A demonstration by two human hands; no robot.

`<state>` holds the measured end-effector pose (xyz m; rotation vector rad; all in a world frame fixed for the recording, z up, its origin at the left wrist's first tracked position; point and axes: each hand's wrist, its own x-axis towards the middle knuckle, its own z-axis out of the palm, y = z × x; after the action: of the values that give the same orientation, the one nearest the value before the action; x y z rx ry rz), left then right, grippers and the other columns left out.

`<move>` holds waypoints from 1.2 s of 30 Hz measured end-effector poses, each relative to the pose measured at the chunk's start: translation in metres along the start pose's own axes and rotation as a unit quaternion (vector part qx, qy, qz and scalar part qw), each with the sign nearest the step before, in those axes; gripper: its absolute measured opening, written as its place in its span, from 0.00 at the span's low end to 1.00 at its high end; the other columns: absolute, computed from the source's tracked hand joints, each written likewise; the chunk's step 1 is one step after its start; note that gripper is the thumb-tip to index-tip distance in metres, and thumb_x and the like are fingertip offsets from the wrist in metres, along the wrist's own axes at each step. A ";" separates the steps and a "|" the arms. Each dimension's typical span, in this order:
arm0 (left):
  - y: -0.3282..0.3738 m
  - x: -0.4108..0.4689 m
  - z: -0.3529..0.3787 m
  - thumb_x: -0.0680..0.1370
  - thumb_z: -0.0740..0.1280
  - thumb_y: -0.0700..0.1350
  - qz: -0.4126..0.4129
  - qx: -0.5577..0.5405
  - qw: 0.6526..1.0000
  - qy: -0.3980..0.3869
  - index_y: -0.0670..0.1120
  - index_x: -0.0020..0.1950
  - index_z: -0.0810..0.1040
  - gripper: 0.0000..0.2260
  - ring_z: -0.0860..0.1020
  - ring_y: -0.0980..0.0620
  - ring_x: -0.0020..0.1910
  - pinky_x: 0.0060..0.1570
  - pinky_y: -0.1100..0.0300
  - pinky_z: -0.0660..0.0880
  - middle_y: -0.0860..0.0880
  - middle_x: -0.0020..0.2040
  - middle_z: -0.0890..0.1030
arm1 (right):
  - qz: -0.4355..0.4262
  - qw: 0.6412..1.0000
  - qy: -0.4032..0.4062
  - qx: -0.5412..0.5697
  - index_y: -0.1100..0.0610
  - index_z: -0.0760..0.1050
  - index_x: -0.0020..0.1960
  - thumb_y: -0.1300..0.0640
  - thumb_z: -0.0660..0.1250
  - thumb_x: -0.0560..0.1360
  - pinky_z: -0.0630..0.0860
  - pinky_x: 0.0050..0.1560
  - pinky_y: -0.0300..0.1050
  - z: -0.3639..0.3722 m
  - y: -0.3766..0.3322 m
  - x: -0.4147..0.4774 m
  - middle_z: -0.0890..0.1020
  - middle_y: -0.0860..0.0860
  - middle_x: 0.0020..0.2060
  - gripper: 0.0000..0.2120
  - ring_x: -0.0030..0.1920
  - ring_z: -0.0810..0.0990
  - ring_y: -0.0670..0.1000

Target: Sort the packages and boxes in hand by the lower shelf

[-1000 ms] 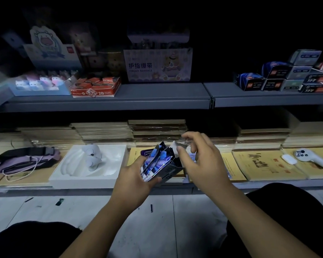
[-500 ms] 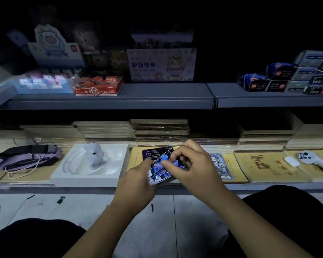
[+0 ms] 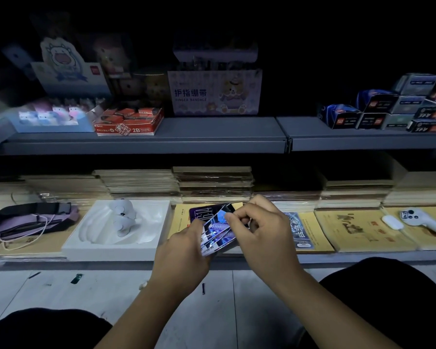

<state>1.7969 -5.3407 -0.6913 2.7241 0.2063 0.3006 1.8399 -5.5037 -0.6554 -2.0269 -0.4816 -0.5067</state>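
My left hand grips a small fanned stack of shiny blue and purple cards from below, just in front of the lower shelf. My right hand curls over the stack's upper end, its thumb and forefinger pinching the top card. A phone with a lit purple screen lies on a yellow book right behind the cards. Another blue card packet lies on the yellow book to the right of my right hand.
A white moulded tray holding a white figure sits left of my hands, a purple pouch further left. Yellow books and a white controller lie at right. Book stacks line the back; boxes fill the upper shelf.
The cards were fanned wide and held higher; now they are gathered closer together and lowered towards the shelf. My right hand came down from the stack's top edge and pinches the top card.
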 end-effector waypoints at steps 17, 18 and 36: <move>-0.002 -0.002 -0.010 0.75 0.71 0.60 -0.019 0.007 1.000 -0.011 0.58 0.61 0.65 0.21 0.80 0.53 0.49 0.43 0.58 0.80 0.56 0.56 0.83 | 0.104 0.986 -0.068 0.108 0.57 0.76 0.34 0.45 0.73 0.74 0.66 0.34 0.40 -0.005 0.001 0.004 0.75 0.50 0.32 0.19 0.32 0.71 0.47; -0.001 -0.001 -0.011 0.76 0.70 0.59 -0.016 0.012 1.000 -0.009 0.57 0.61 0.66 0.20 0.80 0.53 0.49 0.42 0.58 0.78 0.56 0.56 0.83 | 0.105 0.987 -0.063 0.104 0.57 0.75 0.32 0.45 0.73 0.74 0.67 0.35 0.40 -0.003 0.001 0.005 0.74 0.49 0.33 0.19 0.33 0.72 0.47; -0.016 0.006 -0.008 0.68 0.82 0.49 -0.168 -0.331 0.929 0.007 0.53 0.60 0.78 0.23 0.84 0.57 0.45 0.44 0.59 0.81 0.55 0.48 0.86 | 0.170 0.930 0.154 0.288 0.58 0.78 0.47 0.64 0.66 0.82 0.85 0.38 0.50 -0.053 -0.006 0.031 0.86 0.55 0.33 0.06 0.34 0.87 0.58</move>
<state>1.7987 -5.3218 -0.6895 1.9772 0.4725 0.2356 1.8547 -5.5431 -0.6107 -1.3888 -0.0627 -0.4002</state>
